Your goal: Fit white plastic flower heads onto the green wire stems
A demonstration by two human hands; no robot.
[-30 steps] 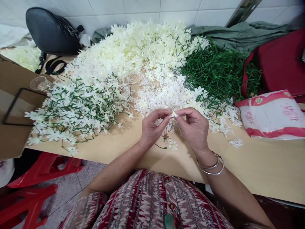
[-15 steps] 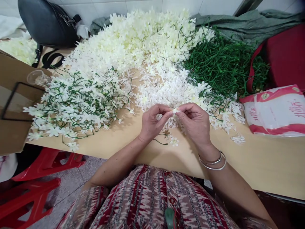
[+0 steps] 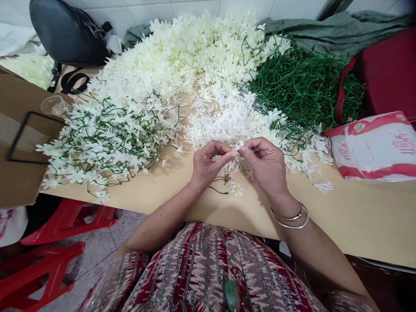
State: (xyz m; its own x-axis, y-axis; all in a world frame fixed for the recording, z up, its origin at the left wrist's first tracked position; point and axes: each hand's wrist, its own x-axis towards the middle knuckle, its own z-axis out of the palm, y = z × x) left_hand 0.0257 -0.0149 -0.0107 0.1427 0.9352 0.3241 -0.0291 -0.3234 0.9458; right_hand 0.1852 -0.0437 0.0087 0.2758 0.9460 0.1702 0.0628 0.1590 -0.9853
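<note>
My left hand (image 3: 211, 162) and my right hand (image 3: 264, 164) meet over the front of the table, thumbs and forefingers pinched together. Between the fingertips is a small white artificial flower (image 3: 241, 144), mostly covered by the fingers. Just below the hands, a loose white flower (image 3: 237, 189) lies by a short green stem (image 3: 218, 190). Behind the fingers spreads a heap of thin white flower stamens (image 3: 224, 123). Left of the hands lies a pile of white flowers on green stems (image 3: 113, 134).
A big mound of cream-white petals (image 3: 188, 47) stands at the back. Bare green stems (image 3: 302, 82) are heaped right, near a red bag (image 3: 390, 73) and a red-and-white packet (image 3: 373, 149). A cardboard box (image 3: 26, 143) and black bag (image 3: 68, 32) are left; red stools (image 3: 71, 221) stand below.
The fingertips have shifted slightly against each other around the small white flower, with the left thumb now reaching further across. The view has moved a little; the piles look the same.
</note>
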